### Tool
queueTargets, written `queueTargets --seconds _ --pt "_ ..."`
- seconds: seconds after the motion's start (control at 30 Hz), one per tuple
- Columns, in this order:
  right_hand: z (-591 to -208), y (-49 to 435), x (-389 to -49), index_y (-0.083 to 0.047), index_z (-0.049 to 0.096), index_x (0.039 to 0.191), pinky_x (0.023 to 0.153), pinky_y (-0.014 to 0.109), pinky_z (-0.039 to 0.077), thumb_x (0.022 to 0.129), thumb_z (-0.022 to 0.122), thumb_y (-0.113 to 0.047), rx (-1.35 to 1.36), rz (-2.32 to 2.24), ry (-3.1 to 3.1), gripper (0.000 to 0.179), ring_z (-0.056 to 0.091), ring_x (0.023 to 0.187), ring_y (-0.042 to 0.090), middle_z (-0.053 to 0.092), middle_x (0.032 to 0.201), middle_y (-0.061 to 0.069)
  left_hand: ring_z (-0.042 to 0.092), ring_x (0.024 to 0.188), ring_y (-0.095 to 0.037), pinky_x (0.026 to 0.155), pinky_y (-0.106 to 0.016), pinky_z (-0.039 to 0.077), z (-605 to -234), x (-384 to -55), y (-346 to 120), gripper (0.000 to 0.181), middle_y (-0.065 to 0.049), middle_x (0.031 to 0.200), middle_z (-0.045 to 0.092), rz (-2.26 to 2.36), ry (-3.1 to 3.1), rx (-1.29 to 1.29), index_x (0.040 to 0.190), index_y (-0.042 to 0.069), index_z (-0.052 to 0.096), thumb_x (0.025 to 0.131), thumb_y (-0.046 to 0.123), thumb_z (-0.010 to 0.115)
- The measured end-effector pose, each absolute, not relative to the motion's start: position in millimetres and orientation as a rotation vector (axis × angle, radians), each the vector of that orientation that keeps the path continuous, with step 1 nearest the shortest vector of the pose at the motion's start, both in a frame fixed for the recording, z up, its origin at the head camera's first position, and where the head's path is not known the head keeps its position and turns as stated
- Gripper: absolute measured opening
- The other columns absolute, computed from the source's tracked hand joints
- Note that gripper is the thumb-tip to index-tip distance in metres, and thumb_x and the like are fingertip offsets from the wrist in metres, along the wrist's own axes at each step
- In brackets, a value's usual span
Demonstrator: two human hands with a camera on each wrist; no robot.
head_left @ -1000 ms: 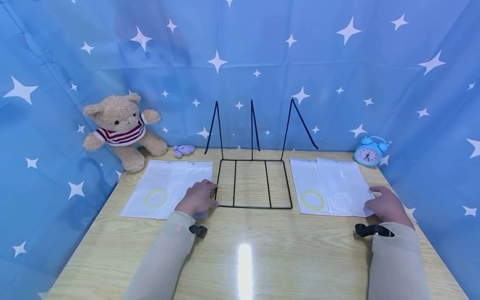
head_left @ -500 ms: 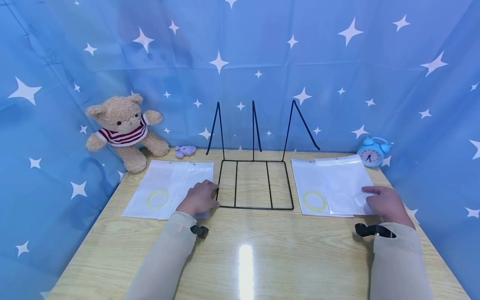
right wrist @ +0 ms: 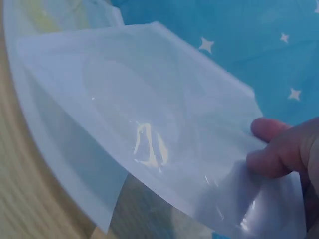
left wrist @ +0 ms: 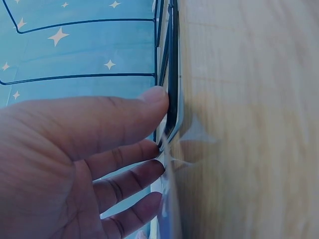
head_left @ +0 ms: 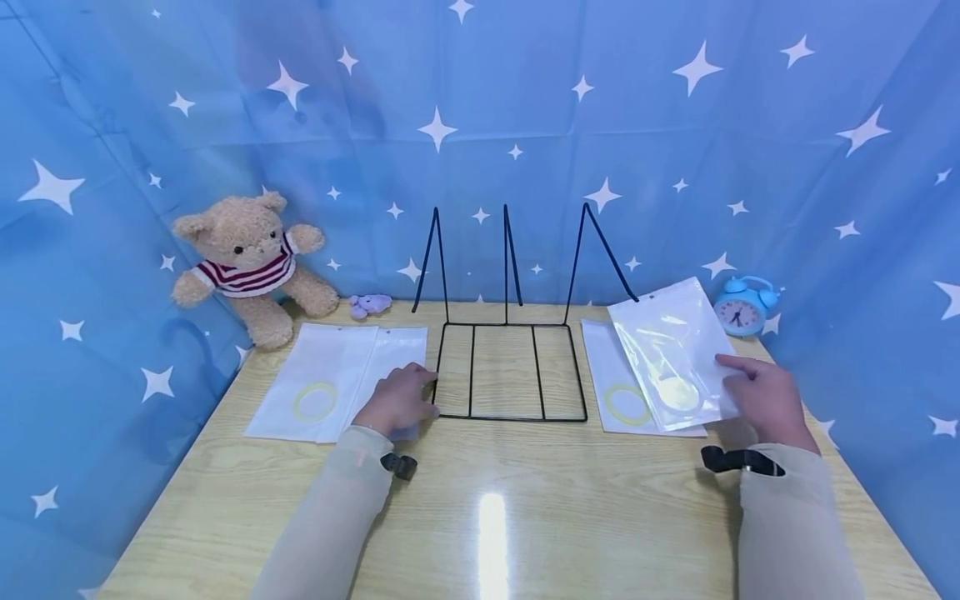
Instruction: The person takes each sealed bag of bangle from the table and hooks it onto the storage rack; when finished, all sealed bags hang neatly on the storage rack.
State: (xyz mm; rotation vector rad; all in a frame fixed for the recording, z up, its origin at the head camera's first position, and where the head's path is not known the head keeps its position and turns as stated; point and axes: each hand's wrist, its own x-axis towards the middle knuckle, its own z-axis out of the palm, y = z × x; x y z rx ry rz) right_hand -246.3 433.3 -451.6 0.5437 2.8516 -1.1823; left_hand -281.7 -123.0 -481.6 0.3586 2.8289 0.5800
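Observation:
A black wire rack point(head_left: 507, 417) stands mid-table, its flat base towards me and uprights at the back. At the base's front left corner my left hand point(head_left: 399, 398) holds the wire with thumb and fingertips, seen close in the left wrist view, where the hand point(left wrist: 94, 144) meets the bar. My right hand point(head_left: 768, 402) pinches the right edge of a white-and-clear plastic bag point(head_left: 667, 342) between thumb and finger. That bag is raised and tilted, and a pale round shape shows on it. Beneath it lies another bag point(head_left: 606, 367) marked with a yellow ring.
Two overlapping plastic bags point(head_left: 322, 350) lie left of the rack, one with a yellow ring. A teddy bear point(head_left: 258, 250), a small purple toy point(head_left: 369, 306) and a blue alarm clock point(head_left: 742, 310) line the back. A star-printed curtain point(head_left: 517, 75) encloses the table point(head_left: 420, 517).
My right hand has lifted the upper right bag off the one below and turned it up and to the left. My left hand and the rack stay in place.

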Motion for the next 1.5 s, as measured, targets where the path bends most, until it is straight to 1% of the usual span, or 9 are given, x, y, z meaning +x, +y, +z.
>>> queueTargets --seconds 0.13,0.4,0.67,0.87,0.93,1.07,1.17,1.3,1.5 --pt "-439 424 -241 -0.014 0.047 0.158 0.112 0.071 0.034 0.111 0.045 -0.028 0.519 -1.278 2.887 0.049 0.015 0.158 0.053 0.017 0.174 0.021 0.050 0.138 -0.041 0.112 -0.062 0.040 -484 -282 -122 0.067 -0.013 0.153 0.053 0.575 2.829 0.362 0.153 0.012 0.056 0.094 0.032 0.080" --pt "-421 406 -234 -0.017 0.056 0.154 0.074 0.022 0.050 0.110 0.053 -0.030 0.480 -1.463 2.925 0.046 0.049 0.123 0.029 0.036 0.167 0.021 0.050 0.138 -0.040 0.111 -0.061 0.041 -487 -282 -122 0.068 -0.013 0.153 0.053 0.565 2.833 0.361 0.154 0.013 0.056 0.094 0.032 0.081" --pt "-420 408 -231 -0.022 0.063 0.149 0.064 0.029 0.040 0.108 0.059 -0.035 0.391 -1.547 2.952 0.043 0.045 0.099 0.017 0.045 0.160 0.007 0.051 0.137 -0.040 0.111 -0.061 0.041 -487 -283 -123 0.068 -0.013 0.153 0.053 0.566 2.836 0.367 0.153 0.012 0.056 0.093 0.032 0.081" --pt "-420 410 -226 -0.013 0.064 0.146 0.077 0.014 0.045 0.106 0.065 -0.026 0.296 -1.681 2.927 0.042 0.050 0.104 0.001 0.057 0.137 -0.016 0.051 0.137 -0.040 0.110 -0.061 0.042 -487 -282 -123 0.067 -0.012 0.152 0.053 0.562 2.836 0.371 0.153 0.012 0.057 0.094 0.032 0.081" --pt "-420 412 -225 -0.013 0.066 0.145 0.072 0.015 0.046 0.106 0.066 -0.021 0.241 -1.797 2.866 0.040 0.054 0.091 0.002 0.059 0.127 -0.021 0.051 0.137 -0.040 0.110 -0.061 0.042 -486 -282 -123 0.067 -0.012 0.153 0.053 0.561 2.835 0.369 0.153 0.012 0.056 0.094 0.032 0.081" --pt "-421 414 -224 -0.018 0.076 0.132 0.059 0.018 0.045 0.103 0.067 -0.009 0.042 -2.158 2.609 0.031 0.044 0.055 0.011 0.061 0.083 -0.010 0.051 0.137 -0.040 0.110 -0.061 0.042 -486 -282 -123 0.067 -0.013 0.153 0.053 0.559 2.836 0.370 0.153 0.012 0.056 0.094 0.032 0.081" --pt "-421 413 -223 -0.015 0.080 0.124 0.065 0.015 0.052 0.101 0.066 0.001 -0.116 -2.396 2.355 0.031 0.051 0.057 0.011 0.060 0.075 -0.001 0.051 0.137 -0.040 0.110 -0.061 0.042 -485 -282 -123 0.067 -0.013 0.153 0.053 0.555 2.839 0.377 0.153 0.012 0.057 0.093 0.032 0.081" --pt "-420 411 -223 -0.003 0.077 0.125 0.079 0.017 0.059 0.101 0.060 0.011 -0.275 -2.497 2.180 0.033 0.068 0.085 0.009 0.069 0.104 0.000 0.051 0.136 -0.040 0.109 -0.061 0.043 -484 -282 -124 0.067 -0.013 0.152 0.053 0.551 2.841 0.384 0.153 0.011 0.057 0.093 0.032 0.081" --pt "-419 408 -223 0.004 0.073 0.128 0.087 0.019 0.059 0.101 0.054 0.016 -0.417 -2.489 2.104 0.035 0.070 0.104 0.008 0.059 0.130 0.001 0.051 0.137 -0.040 0.109 -0.061 0.043 -483 -282 -123 0.068 -0.013 0.152 0.053 0.550 2.839 0.383 0.153 0.011 0.056 0.094 0.032 0.080"
